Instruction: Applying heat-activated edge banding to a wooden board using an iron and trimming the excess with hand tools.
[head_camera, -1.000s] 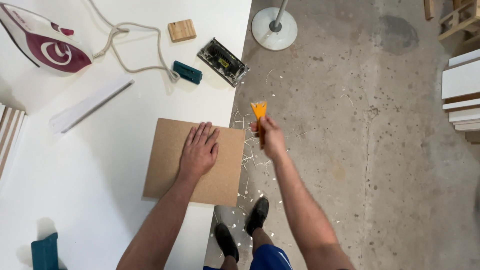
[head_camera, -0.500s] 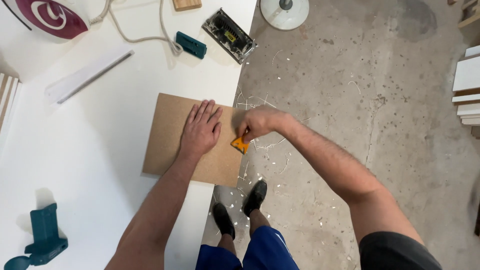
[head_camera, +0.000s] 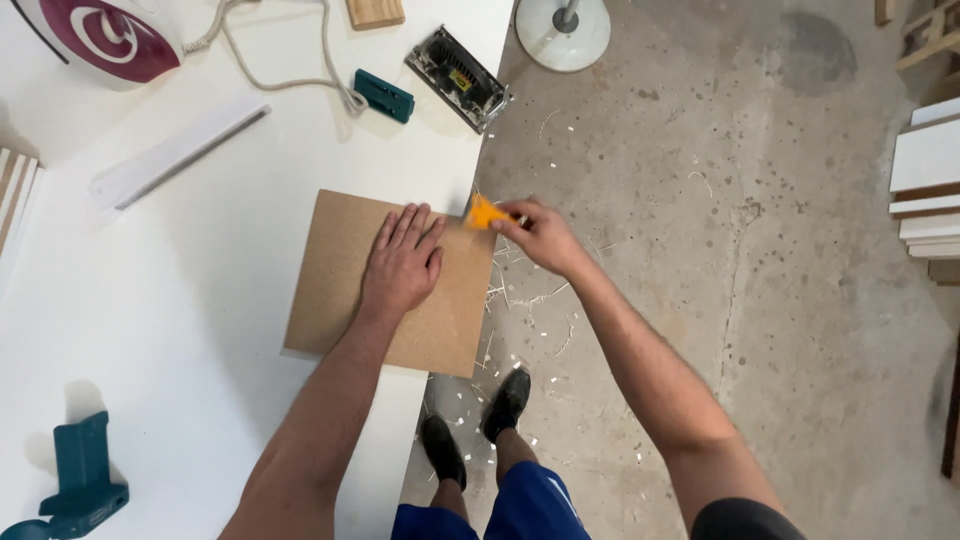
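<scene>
Your left hand (head_camera: 403, 262) lies flat, palm down, fingers spread a little and pointing away from you, with the forearm running straight back toward your body. Your right hand (head_camera: 537, 235) is curled into a closed grip, knuckles up, at the end of an outstretched arm that angles in from the lower right.
</scene>
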